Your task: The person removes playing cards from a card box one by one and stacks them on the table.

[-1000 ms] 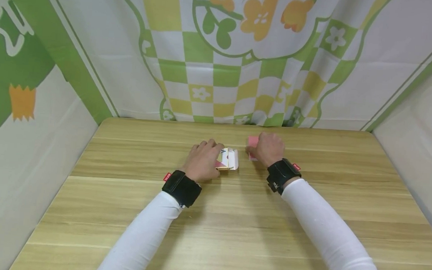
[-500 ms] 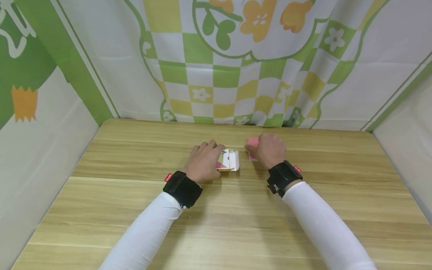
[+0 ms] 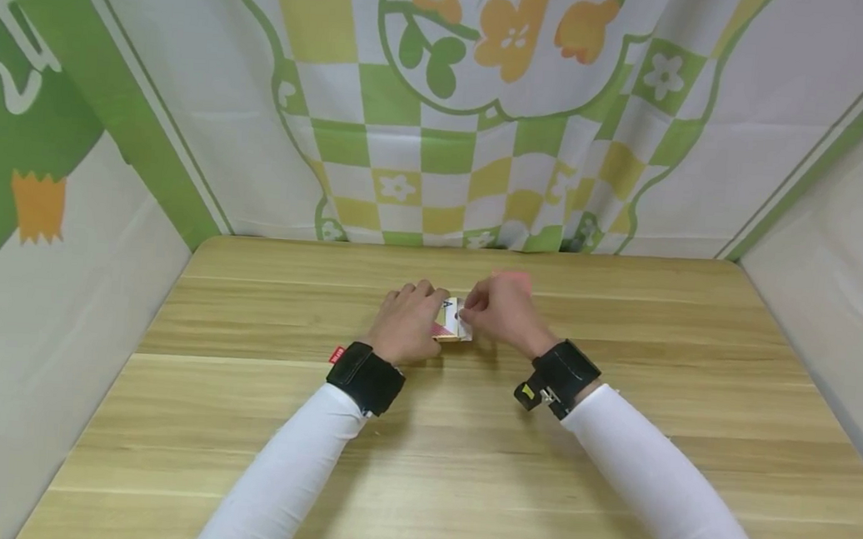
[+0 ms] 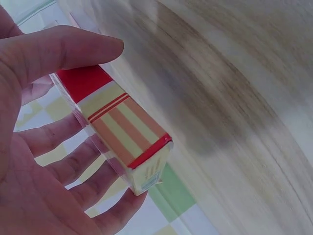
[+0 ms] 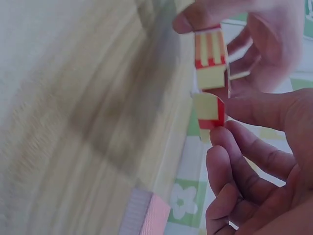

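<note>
My left hand [image 3: 403, 324] grips a playing card box [image 3: 450, 321] with a letter A showing on its upper face, low at the table's back half. In the left wrist view, the thumb lies along the box's red and striped side [image 4: 122, 122], with the fingers on the opposite side. My right hand [image 3: 507, 315] is at the box's open right end. Its thumb and fingertips pinch the end flap [image 5: 208, 112], as the right wrist view shows. Just behind the right hand lies a deck of pink-backed cards [image 3: 515, 279], partly covered by that hand.
The wooden table [image 3: 417, 469] runs back to a hanging checkered cloth [image 3: 447, 154]. Cloth walls stand at the left [image 3: 100, 280] and right [image 3: 839, 248]. Each wrist wears a black strap [image 3: 367, 378].
My right hand has left the pink deck and moved left to the box, where it now pinches the flap. The left hand keeps its grip on the box in the same place.
</note>
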`<state>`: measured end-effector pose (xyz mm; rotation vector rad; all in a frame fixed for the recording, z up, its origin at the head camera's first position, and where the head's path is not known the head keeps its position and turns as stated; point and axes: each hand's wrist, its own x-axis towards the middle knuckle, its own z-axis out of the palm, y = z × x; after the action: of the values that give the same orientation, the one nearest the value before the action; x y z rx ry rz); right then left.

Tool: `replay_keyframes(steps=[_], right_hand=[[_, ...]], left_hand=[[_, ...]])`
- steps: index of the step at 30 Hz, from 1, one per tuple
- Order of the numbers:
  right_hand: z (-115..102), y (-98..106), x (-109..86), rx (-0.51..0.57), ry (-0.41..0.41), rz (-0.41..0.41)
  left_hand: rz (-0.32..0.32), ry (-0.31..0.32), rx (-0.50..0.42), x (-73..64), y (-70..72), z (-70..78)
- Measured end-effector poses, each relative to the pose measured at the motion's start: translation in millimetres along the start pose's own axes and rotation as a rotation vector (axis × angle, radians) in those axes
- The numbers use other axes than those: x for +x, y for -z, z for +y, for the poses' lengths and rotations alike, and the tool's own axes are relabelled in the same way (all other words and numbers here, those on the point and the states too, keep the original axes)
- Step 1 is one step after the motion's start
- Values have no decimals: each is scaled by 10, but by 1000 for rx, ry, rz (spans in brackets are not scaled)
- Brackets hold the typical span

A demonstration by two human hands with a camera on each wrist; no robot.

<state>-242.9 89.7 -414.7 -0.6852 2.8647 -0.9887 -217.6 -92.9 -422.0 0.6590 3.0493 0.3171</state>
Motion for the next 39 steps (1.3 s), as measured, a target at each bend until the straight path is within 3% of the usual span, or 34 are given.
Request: replay_keyframes(steps=[7, 20, 32, 39], right_hand=[[9, -81, -53, -2, -60, -54], [87, -177, -19, -46, -108, -47], [190, -92, -8, 126, -184, -139], [252, 11, -53, 116, -224, -175]], left_hand=[[15, -1, -6, -15, -16, -14], [42, -9, -48, -29, 5, -17], [59, -19, -43, -29, 4, -48], [52, -18, -46, -44, -12, -74]])
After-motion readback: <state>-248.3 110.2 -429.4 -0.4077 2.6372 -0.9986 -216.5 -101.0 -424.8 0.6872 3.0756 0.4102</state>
